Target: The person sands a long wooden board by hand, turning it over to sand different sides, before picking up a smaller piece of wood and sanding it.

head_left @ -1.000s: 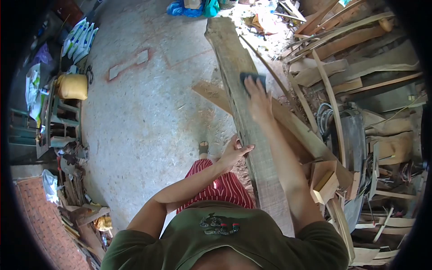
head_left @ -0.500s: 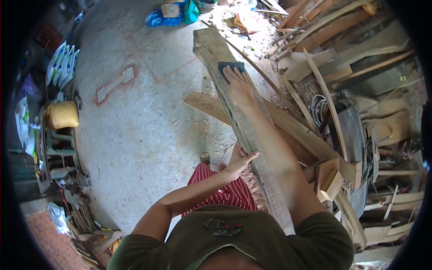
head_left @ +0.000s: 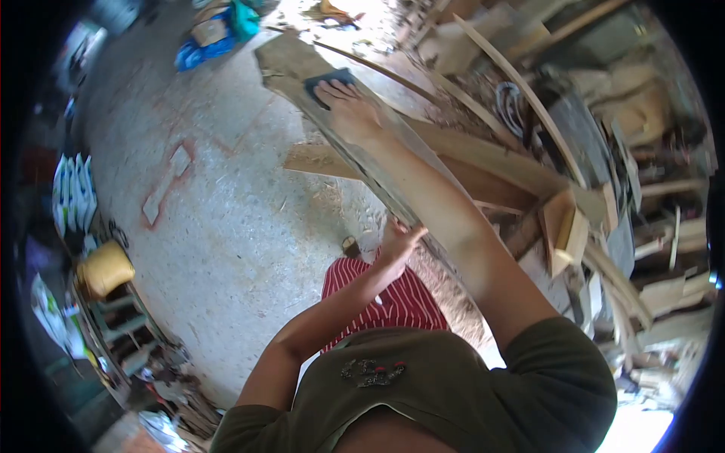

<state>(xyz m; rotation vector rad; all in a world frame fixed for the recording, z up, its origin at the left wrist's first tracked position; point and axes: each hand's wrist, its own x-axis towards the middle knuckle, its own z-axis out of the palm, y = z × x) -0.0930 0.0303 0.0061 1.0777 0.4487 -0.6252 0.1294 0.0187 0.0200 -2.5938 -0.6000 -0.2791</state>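
Note:
A long wooden plank [head_left: 291, 66] slants from the upper left of the head view down toward my body. My right hand [head_left: 355, 117] lies on its upper face near the far end, fingers stretched over a dark sheet, apparently sandpaper [head_left: 331, 75], pressing it against the wood. Lower down, my left hand [head_left: 400, 245] grips the plank's left edge, thumb on top; its other fingers are mostly hidden. Beneath the plank, a wooden beam [head_left: 321, 161] crosses at an angle.
Scrap boards and a wooden block [head_left: 568, 240] are piled on the right, beside a coiled cable [head_left: 510, 106]. A yellow container [head_left: 106, 269] stands at left. Blue plastic bags [head_left: 198, 53] lie on the concrete floor [head_left: 226, 204] at the far end.
The camera view has turned, so the plank now slants more to the left. My right hand remains on the sandpaper near the far end, my left on the edge.

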